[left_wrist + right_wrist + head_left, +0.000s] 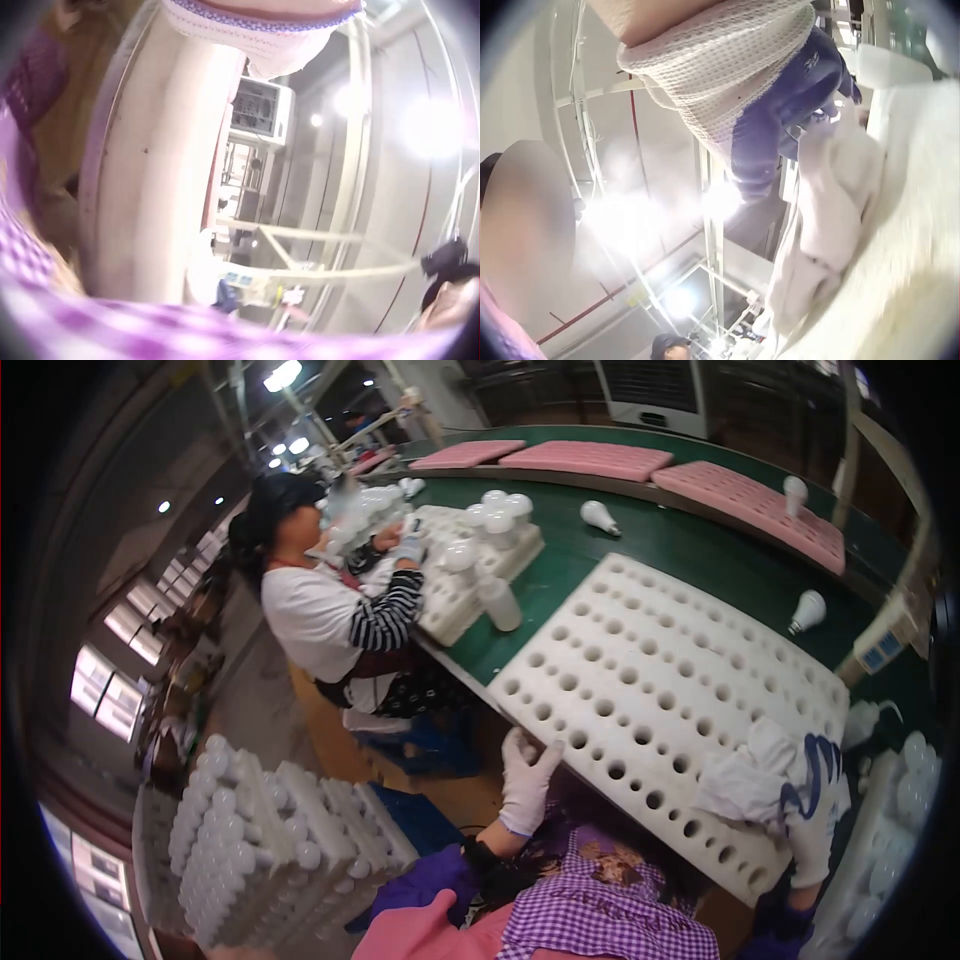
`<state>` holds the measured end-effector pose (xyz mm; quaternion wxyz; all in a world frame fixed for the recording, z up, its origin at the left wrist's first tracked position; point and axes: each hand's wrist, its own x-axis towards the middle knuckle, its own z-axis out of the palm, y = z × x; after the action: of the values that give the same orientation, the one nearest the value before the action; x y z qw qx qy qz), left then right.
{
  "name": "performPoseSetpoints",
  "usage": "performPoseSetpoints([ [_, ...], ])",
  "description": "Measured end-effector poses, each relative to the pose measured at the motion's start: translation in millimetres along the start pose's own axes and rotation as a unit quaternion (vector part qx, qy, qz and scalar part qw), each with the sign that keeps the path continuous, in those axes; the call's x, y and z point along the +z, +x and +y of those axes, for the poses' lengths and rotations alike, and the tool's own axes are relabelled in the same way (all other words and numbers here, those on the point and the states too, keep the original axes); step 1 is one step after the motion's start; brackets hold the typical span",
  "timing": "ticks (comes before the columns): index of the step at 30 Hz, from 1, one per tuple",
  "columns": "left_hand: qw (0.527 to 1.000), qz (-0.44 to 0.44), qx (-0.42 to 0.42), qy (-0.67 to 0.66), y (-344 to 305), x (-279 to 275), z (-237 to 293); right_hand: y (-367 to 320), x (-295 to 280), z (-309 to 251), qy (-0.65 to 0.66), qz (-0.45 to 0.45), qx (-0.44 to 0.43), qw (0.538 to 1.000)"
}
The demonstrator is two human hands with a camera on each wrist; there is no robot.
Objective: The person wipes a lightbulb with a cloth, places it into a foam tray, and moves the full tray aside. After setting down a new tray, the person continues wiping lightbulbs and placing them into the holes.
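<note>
A large white foam tray [650, 680] with rows of round holes lies on the green table in front of me. My right hand [815, 810], in a white glove with dark blue-purple coated fingers, grips a crumpled white cloth [750, 775] on the tray's right part. In the right wrist view the coated fingers [780, 112] bend at the top of the cloth [832, 210]. My left hand [528, 785], in a white glove, is at the tray's near left edge, fingers pointing up; I cannot tell whether they hold the edge. The left wrist view shows only the glove cuff [255, 37].
Another person [335, 600] works at the left beside a foam tray [450, 620] of bulbs. Loose bulbs [600, 517] and a white bottle [498, 605] stand or lie on the green table [560, 575]. Pink trays [740, 500] line the back. Stacked bulb trays [270, 840] stand at lower left.
</note>
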<state>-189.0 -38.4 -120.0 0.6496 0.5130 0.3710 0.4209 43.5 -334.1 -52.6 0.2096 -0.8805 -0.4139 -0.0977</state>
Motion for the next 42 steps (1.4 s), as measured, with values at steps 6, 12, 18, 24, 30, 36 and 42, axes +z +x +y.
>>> performPoseSetpoints([
  [6, 0.958, -0.032, -0.276, -0.077, -10.7, 6.7, 0.2, -12.7, 18.5, 2.4, 0.063, -0.082, 0.049, 0.993],
  [12, 0.972, -0.012, -0.219, -0.090, -4.3, 13.4, -10.4, -18.3, 35.4, 28.6, 0.064, -0.044, 0.001, 0.997],
  [18, 0.898, -0.063, -0.384, -0.203, 12.6, 2.6, -1.9, -21.4, 35.9, 23.5, 0.178, 0.013, -0.015, 0.984],
  [24, 0.923, -0.150, -0.273, -0.226, -28.8, 43.7, 7.0, -30.8, 40.2, 17.9, 0.433, 0.008, 0.113, 0.894],
  [30, 0.956, -0.032, -0.236, -0.173, -18.5, 58.3, 8.8, -42.0, 28.2, 12.0, 0.457, 0.059, 0.199, 0.865],
  [36, 0.975, -0.045, 0.009, -0.218, 16.7, 25.8, 64.7, -72.2, -4.9, 13.6, 0.379, 0.178, 0.227, 0.879],
  [42, 0.953, -0.049, 0.182, -0.238, 12.1, -13.1, 126.4, -101.3, 31.1, 61.5, -0.343, 0.042, 0.038, 0.938],
])
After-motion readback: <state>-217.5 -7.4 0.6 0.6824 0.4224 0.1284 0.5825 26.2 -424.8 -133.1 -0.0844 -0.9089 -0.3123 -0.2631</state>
